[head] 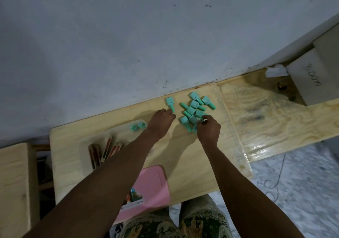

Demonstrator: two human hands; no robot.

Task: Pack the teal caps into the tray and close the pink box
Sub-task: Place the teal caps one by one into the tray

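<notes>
Several teal caps (194,110) lie in a loose heap on the far side of the wooden table, near the wall. One single teal cap (170,103) lies apart to the left of the heap. My left hand (161,123) reaches toward it, fingertips touching its narrow end. My right hand (209,129) is at the heap's near edge, fingers pinched on a teal cap there. A clear tray (117,136) lies to the left; two or three teal caps (136,126) stand in its far corner. The pink box (152,188) lies at the table's near edge, partly hidden by my left forearm.
Red and white strips (102,151) lie in the tray's near part. A second plywood board (275,120) extends to the right, with a white box (310,76) and crumpled paper (276,70) at its far end. A wooden unit (14,182) stands on the left.
</notes>
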